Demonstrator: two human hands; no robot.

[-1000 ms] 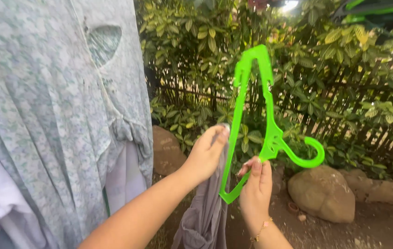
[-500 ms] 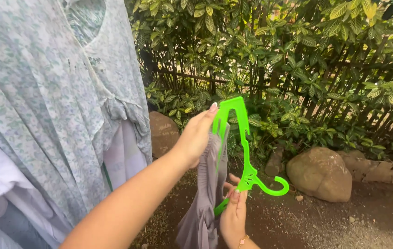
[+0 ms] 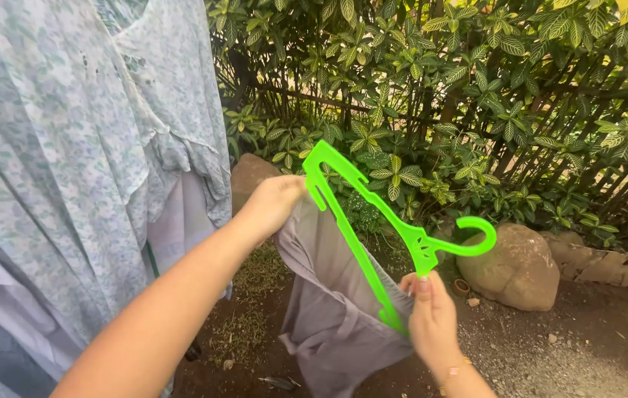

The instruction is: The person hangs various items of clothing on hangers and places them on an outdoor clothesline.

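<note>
No real containers here, unless you count the grey garment (image 3: 332,309) hanging open like a pouch in the lower middle of the frame, and I can't tell if anything's inside it beyond the hanger end poking in.

The bright green plastic hanger (image 3: 373,228) sits tilted across the centre of the frame, one shoulder tip up near the upper middle, hook curling out to the right. Its lower end runs down into the grey cloth.

The left hand (image 3: 273,203) comes in from the lower left and is closed on the top edge of the grey garment, right beside the hanger's upper tip, touching or nearly so. The right hand (image 3: 432,313) is at the lower middle, fingers pinching the hanger just below the hook's neck, with the cloth bunched against it.

On the left side of the frame hangs a pale floral dress (image 3: 85,147) with some white fabric under it. Behind is a leafy hedge (image 3: 476,88), and a big brown rock (image 3: 520,265) sits on the dirt just right of the hook.
</note>
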